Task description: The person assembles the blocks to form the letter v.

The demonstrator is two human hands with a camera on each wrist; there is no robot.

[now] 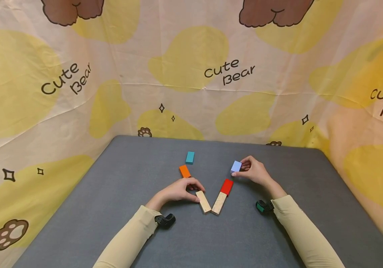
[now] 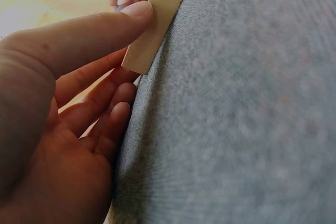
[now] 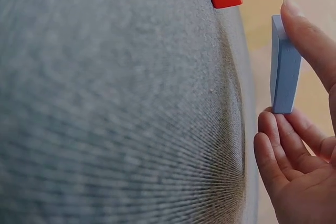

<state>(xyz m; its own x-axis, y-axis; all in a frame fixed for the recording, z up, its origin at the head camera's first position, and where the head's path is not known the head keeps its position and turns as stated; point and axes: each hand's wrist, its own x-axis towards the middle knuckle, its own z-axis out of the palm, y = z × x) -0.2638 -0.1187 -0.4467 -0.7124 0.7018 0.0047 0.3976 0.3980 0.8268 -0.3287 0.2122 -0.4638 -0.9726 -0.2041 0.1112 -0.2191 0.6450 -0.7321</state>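
My left hand (image 1: 179, 189) pinches a plain wooden block (image 1: 203, 203) between thumb and fingers; the block lies slanted on the table. In the left wrist view, the thumb presses one face of this wooden block (image 2: 157, 30) near its end. My right hand (image 1: 256, 172) holds a light blue block (image 1: 236, 166) by its ends, thumb on one and fingertips on the other. The right wrist view shows the blue block (image 3: 286, 74) raised off the table. Below it lies a red block (image 1: 227, 187), end to end with a second wooden block (image 1: 219, 204). The two wooden blocks form a V.
An orange block (image 1: 184, 171) lies just beyond the left hand, partly behind it. Farther back is a teal block (image 1: 190, 157). The grey table (image 1: 111, 208) is bordered by a patterned cloth (image 1: 191, 74) at the back and sides.
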